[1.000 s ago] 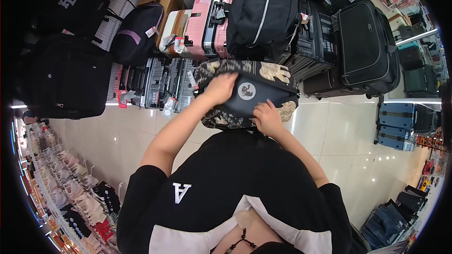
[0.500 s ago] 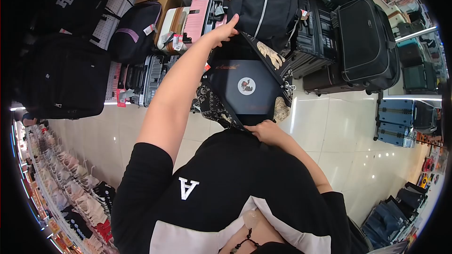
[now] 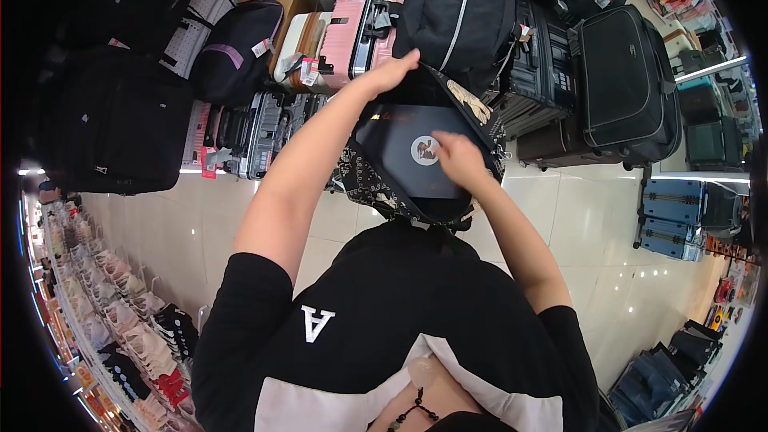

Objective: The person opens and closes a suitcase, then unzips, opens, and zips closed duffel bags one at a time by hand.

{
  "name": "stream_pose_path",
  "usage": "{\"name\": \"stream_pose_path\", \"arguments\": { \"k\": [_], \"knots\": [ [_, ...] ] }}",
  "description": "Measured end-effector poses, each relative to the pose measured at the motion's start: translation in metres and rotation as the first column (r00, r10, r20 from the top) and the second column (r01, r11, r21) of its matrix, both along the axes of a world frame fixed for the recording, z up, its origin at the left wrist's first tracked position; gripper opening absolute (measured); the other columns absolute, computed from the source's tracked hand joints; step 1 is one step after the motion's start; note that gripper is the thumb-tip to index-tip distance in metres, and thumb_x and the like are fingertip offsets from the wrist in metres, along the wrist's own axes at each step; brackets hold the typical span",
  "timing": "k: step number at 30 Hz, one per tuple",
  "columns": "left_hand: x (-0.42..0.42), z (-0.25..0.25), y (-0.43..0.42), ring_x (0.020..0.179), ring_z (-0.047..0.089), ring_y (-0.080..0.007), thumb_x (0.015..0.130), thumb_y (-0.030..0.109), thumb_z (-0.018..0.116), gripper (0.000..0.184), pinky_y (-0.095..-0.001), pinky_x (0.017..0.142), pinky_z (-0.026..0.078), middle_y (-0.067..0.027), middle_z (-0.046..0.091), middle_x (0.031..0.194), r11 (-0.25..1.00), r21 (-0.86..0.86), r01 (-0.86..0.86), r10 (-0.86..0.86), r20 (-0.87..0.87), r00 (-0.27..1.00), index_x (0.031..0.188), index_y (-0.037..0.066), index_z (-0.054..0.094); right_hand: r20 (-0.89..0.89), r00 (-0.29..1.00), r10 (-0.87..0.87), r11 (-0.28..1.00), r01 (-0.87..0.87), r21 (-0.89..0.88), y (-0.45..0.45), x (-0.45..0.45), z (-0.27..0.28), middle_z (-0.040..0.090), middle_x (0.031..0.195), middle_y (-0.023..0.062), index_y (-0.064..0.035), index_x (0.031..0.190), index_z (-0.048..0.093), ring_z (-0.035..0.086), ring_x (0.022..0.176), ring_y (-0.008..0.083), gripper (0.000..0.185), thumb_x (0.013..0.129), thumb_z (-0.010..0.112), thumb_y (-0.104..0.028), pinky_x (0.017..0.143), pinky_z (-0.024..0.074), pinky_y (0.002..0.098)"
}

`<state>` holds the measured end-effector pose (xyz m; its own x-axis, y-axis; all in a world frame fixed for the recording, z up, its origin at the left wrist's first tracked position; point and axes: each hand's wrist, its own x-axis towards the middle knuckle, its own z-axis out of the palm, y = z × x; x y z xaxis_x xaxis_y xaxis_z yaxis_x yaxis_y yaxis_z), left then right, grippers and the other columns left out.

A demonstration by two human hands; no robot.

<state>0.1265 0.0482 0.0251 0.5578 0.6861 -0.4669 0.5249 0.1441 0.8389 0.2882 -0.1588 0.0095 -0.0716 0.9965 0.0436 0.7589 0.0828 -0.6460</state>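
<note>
A black bag with a cream bandana-like pattern (image 3: 370,182) hangs open in front of my body. Inside it lies a dark flat box (image 3: 392,156) with a round white camel emblem and orange lettering along its upper edge. My left hand (image 3: 398,72) is closed on the far edge of the bag's opening, pulling it up. Over the right part of the box is my right hand (image 3: 462,162), its fingers loosely bent beside the emblem with nothing visible in them. Whether those fingertips touch the box I cannot tell.
Directly beyond the bag stand a black backpack (image 3: 460,12) and a pink suitcase (image 3: 348,28). A dark suitcase (image 3: 628,84) is at the right, blue suitcases (image 3: 674,216) farther off. Black backpacks (image 3: 112,124) fill the left; hanging garments (image 3: 120,312) line the lower left.
My right hand has let go of the bag's near edge and moved up over the box. My left hand still grips the far edge, and the near edge has sagged.
</note>
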Motion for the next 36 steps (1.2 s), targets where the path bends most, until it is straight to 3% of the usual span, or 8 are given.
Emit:
{"name": "stream_pose_path", "arguments": {
  "k": [4,9,13,18,21,25,30,36],
  "knots": [
    [-0.017,-0.008,-0.042,0.112,0.055,-0.0312,0.082,0.009,0.057,0.039,-0.0338,0.097,0.042,-0.0175,0.059,0.118,0.823,0.548,0.148,-0.038,-0.207,0.978,0.12,0.004,0.056,0.096,0.973,-0.209,0.974,0.198,0.113,0.045,0.034,-0.022,0.06,0.103,0.0227,-0.0043,0.119,0.051,0.058,0.094,0.0386,0.04,0.08,0.054,-0.007,0.083,0.0469,0.0453],
    [-0.068,0.002,-0.08,0.125,0.043,-0.03,0.058,0.022,0.081,0.09,-0.0371,0.102,0.036,-0.0158,0.044,0.134,0.478,0.61,0.632,-0.147,-0.654,0.742,0.137,0.011,0.038,0.024,0.973,-0.23,0.97,0.231,-0.078,0.068,0.068,-0.009,0.059,0.111,0.0244,-0.0058,0.118,0.058,0.055,0.106,0.0393,0.037,0.081,0.056,-0.01,0.093,0.0436,0.0416],
    [-0.101,-0.002,-0.092,0.131,0.033,-0.0309,0.04,0.036,0.088,0.124,-0.0374,0.106,0.031,-0.0179,0.036,0.139,0.366,0.561,0.743,-0.149,-0.752,0.642,0.143,0.01,0.025,-0.035,0.983,-0.179,0.926,0.157,-0.344,0.081,0.093,-0.009,0.055,0.121,0.0236,-0.0053,0.125,0.054,0.053,0.115,0.0346,0.044,0.084,0.058,-0.022,0.097,0.0409,0.0368],
    [-0.11,-0.003,-0.091,0.127,0.038,-0.0308,0.045,0.045,0.086,0.119,-0.0375,0.105,0.032,-0.0178,0.04,0.137,0.469,0.557,0.685,-0.19,-0.694,0.694,0.141,0.006,0.028,-0.2,0.933,-0.301,0.862,0.176,-0.476,0.077,0.095,-0.011,0.053,0.124,0.0232,-0.0031,0.127,0.051,0.051,0.118,0.0348,0.051,0.084,0.06,-0.03,0.098,0.0394,0.0366],
    [-0.101,0.0,-0.103,0.123,0.043,-0.0327,0.054,0.05,0.081,0.107,-0.0401,0.103,0.034,-0.0194,0.044,0.133,0.656,0.502,0.564,-0.193,-0.61,0.768,0.138,0.004,0.032,0.057,0.973,-0.224,0.911,0.229,-0.343,0.058,0.081,-0.013,0.057,0.12,0.0216,-0.0028,0.13,0.047,0.051,0.116,0.0348,0.06,0.082,0.062,-0.034,0.099,0.0386,0.038],
    [-0.09,0.01,-0.161,0.114,0.052,-0.0312,0.086,0.053,0.051,0.06,-0.0494,0.101,0.032,-0.0171,0.059,0.117,0.731,0.312,0.607,-0.406,-0.517,0.754,0.12,0.004,0.055,0.269,0.955,-0.127,0.972,0.174,-0.158,-0.008,0.057,-0.033,0.023,0.142,0.0323,-0.0053,0.142,0.024,0.027,0.13,0.0475,0.092,0.069,0.075,-0.029,0.101,0.0373,0.0456],
    [-0.111,-0.021,-0.243,0.124,0.044,-0.0311,0.078,0.036,0.066,0.052,-0.0479,0.108,0.026,-0.0119,0.05,0.132,0.444,0.565,0.695,-0.361,-0.597,0.716,0.123,0.011,0.055,0.372,0.914,0.162,0.984,-0.118,-0.136,-0.086,0.03,-0.013,0.024,0.145,0.0261,-0.0165,0.142,0.032,0.025,0.132,0.045,0.091,0.065,0.077,-0.037,0.106,0.0256,0.0535],
    [-0.136,-0.048,-0.255,0.135,0.028,-0.0302,0.076,0.012,0.063,0.051,-0.0512,0.109,0.021,-0.0107,0.036,0.143,0.427,0.656,0.623,-0.26,-0.571,0.779,0.126,0.02,0.054,0.472,0.839,0.272,0.962,-0.233,-0.14,-0.12,0.033,-0.02,0.029,0.147,0.0132,-0.0283,0.135,0.043,0.027,0.135,0.0338,0.07,0.072,0.072,-0.032,0.107,0.0175,0.0581]
  ]
}}
